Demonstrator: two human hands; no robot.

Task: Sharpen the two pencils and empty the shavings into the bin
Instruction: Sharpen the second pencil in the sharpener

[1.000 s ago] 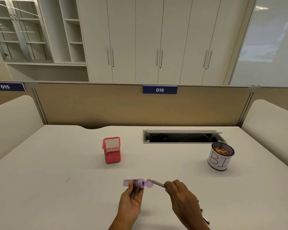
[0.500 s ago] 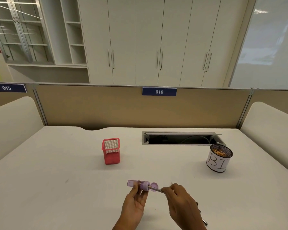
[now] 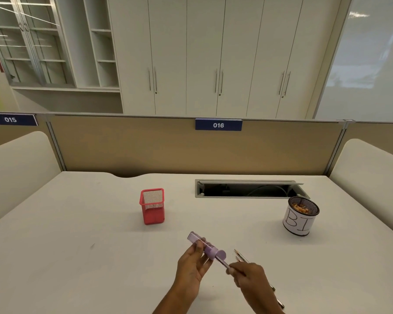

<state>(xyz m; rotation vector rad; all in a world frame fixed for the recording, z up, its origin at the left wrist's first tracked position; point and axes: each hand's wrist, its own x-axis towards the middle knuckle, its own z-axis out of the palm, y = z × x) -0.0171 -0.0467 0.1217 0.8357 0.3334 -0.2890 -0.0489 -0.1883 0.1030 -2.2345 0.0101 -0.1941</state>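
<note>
My left hand [image 3: 192, 266] grips a long purple sharpener [image 3: 204, 245], tilted with its far end up and to the left. My right hand [image 3: 250, 278] pinches a pencil [image 3: 224, 264] whose tip is pushed into the sharpener's round lower end. Another pencil [image 3: 241, 256] lies on the desk just behind my right hand, its sharpened point toward the far left; most of it is hidden by the hand. The bin [image 3: 301, 215] is a black mesh cup wrapped in white paper with letters on it, at the right, holding orange shavings.
A red mesh pencil holder [image 3: 152, 206] stands left of centre on the white desk [image 3: 77, 245]. An open cable slot [image 3: 247, 189] runs along the back, below a tan partition. Padded cream side panels flank the desk on both sides.
The sharpener has tilted from lying level to slanting up-left, and both hands have shifted slightly lower and to the right. The second pencil's point now shows behind my right hand.
</note>
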